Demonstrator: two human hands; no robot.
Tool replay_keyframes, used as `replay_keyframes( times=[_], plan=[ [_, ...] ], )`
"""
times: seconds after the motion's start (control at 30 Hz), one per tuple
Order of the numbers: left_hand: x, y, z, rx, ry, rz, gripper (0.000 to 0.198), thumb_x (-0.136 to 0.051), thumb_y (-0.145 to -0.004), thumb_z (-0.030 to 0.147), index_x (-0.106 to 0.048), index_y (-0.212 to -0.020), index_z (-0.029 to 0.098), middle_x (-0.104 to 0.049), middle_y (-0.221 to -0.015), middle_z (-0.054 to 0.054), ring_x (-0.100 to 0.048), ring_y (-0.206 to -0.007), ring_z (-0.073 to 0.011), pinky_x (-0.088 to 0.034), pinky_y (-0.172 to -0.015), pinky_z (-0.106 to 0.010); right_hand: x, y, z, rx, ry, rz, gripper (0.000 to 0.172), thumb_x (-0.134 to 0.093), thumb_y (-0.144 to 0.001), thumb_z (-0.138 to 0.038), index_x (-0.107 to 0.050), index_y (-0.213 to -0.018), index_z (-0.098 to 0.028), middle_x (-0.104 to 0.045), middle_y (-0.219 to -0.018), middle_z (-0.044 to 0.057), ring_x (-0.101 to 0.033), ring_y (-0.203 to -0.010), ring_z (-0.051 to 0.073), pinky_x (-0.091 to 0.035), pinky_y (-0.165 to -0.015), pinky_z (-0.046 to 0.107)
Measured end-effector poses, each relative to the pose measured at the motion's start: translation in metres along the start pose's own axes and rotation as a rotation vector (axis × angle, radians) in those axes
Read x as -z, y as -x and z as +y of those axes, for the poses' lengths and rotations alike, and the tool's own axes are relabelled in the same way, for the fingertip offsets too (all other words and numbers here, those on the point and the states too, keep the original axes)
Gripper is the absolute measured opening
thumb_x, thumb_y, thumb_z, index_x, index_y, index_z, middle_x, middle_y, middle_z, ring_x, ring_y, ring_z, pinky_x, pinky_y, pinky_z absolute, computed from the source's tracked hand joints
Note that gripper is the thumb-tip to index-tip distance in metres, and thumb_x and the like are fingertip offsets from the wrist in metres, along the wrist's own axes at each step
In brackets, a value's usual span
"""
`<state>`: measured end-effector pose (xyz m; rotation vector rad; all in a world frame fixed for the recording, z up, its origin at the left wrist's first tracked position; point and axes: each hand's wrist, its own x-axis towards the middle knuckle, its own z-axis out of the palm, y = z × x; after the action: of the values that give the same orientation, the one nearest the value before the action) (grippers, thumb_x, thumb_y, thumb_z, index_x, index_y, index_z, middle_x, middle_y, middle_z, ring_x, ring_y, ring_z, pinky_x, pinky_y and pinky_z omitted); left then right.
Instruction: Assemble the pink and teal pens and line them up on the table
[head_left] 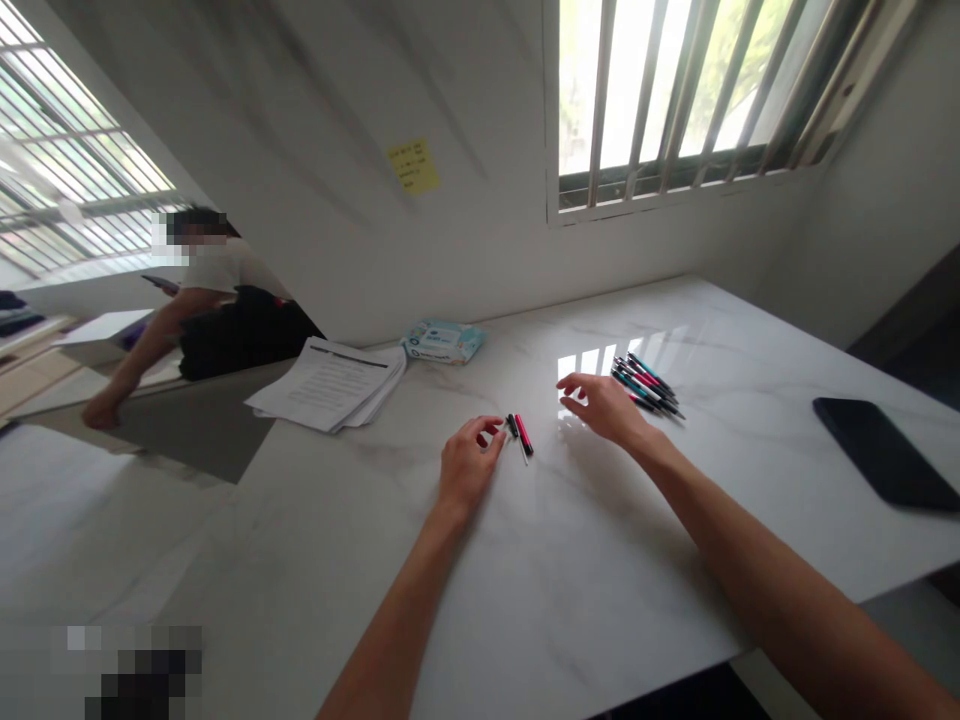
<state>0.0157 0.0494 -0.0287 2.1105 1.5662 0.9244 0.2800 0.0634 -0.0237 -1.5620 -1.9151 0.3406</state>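
My left hand (469,465) rests on the white marble table (600,560), its curled fingertips right beside a red pen (523,434) and a black pen (512,426). Neither pen appears held. My right hand (604,410) hovers or rests with its fingers spread, nearest to a loose bunch of several black-and-pink pens (645,388) and holding nothing. That bunch lies just past my right fingertips, on the table's far side.
A stack of printed papers (326,385) and a pack of wet wipes (442,341) sit at the table's far edge. A black phone (885,453) lies at the right. Beyond the table, a seated person (202,300) holds a phone near a window.
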Motion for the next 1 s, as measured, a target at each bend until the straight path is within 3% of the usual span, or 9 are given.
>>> replay_keyframes(
  times=[0.1,0.23,0.4,0.5,0.6,0.7,0.8,0.9,1.0],
  plan=[
    [0.003,0.001,0.005,-0.009,0.006,0.032,0.019,-0.063,-0.091,0.030,-0.075,-0.103,0.024,-0.077,-0.094,-0.002,-0.065,-0.071,-0.0158,-0.049,-0.072,-0.028,0.020,-0.006,0.031,-0.155,0.140,0.070,0.023,-0.067,-0.091,-0.023,-0.075,-0.112,-0.025,-0.079,-0.100,0.004,-0.071,-0.083,0.020,-0.050,-0.078,0.030],
    [0.008,0.003,0.014,-0.009,0.040,0.126,0.017,-0.060,-0.091,0.029,-0.076,-0.095,0.023,-0.077,-0.091,-0.002,-0.062,-0.065,-0.0144,-0.049,-0.071,-0.027,0.029,-0.006,0.061,-0.367,0.279,0.001,0.033,-0.071,-0.084,-0.016,-0.075,-0.116,-0.022,-0.078,-0.106,0.010,-0.072,-0.093,0.026,-0.050,-0.078,0.031],
    [0.012,0.005,0.021,0.033,0.157,0.198,0.018,-0.062,-0.090,0.034,-0.076,-0.093,0.023,-0.075,-0.083,-0.001,-0.059,-0.062,-0.0130,-0.047,-0.063,-0.024,0.031,-0.004,0.063,-0.521,0.316,-0.031,0.035,-0.071,-0.083,-0.017,-0.078,-0.115,-0.027,-0.078,-0.104,0.011,-0.072,-0.090,0.028,-0.050,-0.072,0.033],
    [0.013,0.002,0.020,0.095,0.340,0.179,0.022,-0.064,-0.090,0.038,-0.076,-0.095,0.020,-0.071,-0.075,-0.001,-0.056,-0.058,-0.0119,-0.044,-0.057,-0.023,0.034,-0.006,0.044,-0.392,0.242,-0.001,0.027,-0.070,-0.083,-0.017,-0.081,-0.107,-0.025,-0.078,-0.099,0.009,-0.070,-0.086,0.025,-0.051,-0.075,0.031],
    [0.013,-0.001,0.018,0.176,0.588,0.074,0.030,-0.064,-0.089,0.043,-0.074,-0.100,0.017,-0.071,-0.081,-0.004,-0.057,-0.059,-0.0109,-0.045,-0.055,-0.023,0.030,-0.003,0.009,-0.047,0.057,0.072,0.030,-0.059,-0.090,-0.012,-0.080,-0.109,-0.023,-0.076,-0.107,0.007,-0.069,-0.084,0.019,-0.051,-0.079,0.029],
    [0.012,-0.002,0.019,0.276,0.783,-0.056,0.040,-0.061,-0.090,0.049,-0.070,-0.111,0.015,-0.073,-0.095,-0.009,-0.062,-0.065,-0.0117,-0.049,-0.059,-0.023,0.016,0.007,-0.031,0.224,-0.215,-0.001,0.031,-0.051,-0.095,-0.010,-0.080,-0.102,-0.022,-0.074,-0.106,0.006,-0.069,-0.081,0.015,-0.052,-0.075,0.025],
    [0.007,0.003,0.025,0.292,0.812,-0.180,0.045,-0.055,-0.094,0.051,-0.067,-0.118,0.016,-0.073,-0.105,-0.011,-0.068,-0.077,-0.0151,-0.052,-0.064,-0.025,-0.001,0.016,-0.055,0.311,-0.310,-0.066,0.032,-0.053,-0.094,-0.009,-0.079,-0.105,-0.023,-0.074,-0.103,0.005,-0.070,-0.084,0.015,-0.053,-0.078,0.026],
    [0.004,0.008,0.031,0.168,0.606,-0.117,0.035,-0.056,-0.094,0.047,-0.069,-0.107,0.018,-0.072,-0.092,-0.006,-0.063,-0.073,-0.0140,-0.050,-0.063,-0.023,-0.008,0.019,-0.055,0.310,-0.270,-0.087,0.031,-0.055,-0.092,-0.007,-0.079,-0.102,-0.023,-0.075,-0.100,0.005,-0.069,-0.083,0.015,-0.052,-0.078,0.026],
    [0.014,0.004,0.028,0.096,0.377,0.097,0.030,-0.054,-0.096,0.046,-0.068,-0.094,0.019,-0.068,-0.080,-0.002,-0.060,-0.070,-0.0142,-0.048,-0.065,-0.023,-0.007,0.016,-0.043,0.272,-0.230,-0.060,0.030,-0.056,-0.091,-0.006,-0.079,-0.100,-0.023,-0.075,-0.101,0.004,-0.068,-0.078,0.014,-0.051,-0.075,0.026]
  ],
)
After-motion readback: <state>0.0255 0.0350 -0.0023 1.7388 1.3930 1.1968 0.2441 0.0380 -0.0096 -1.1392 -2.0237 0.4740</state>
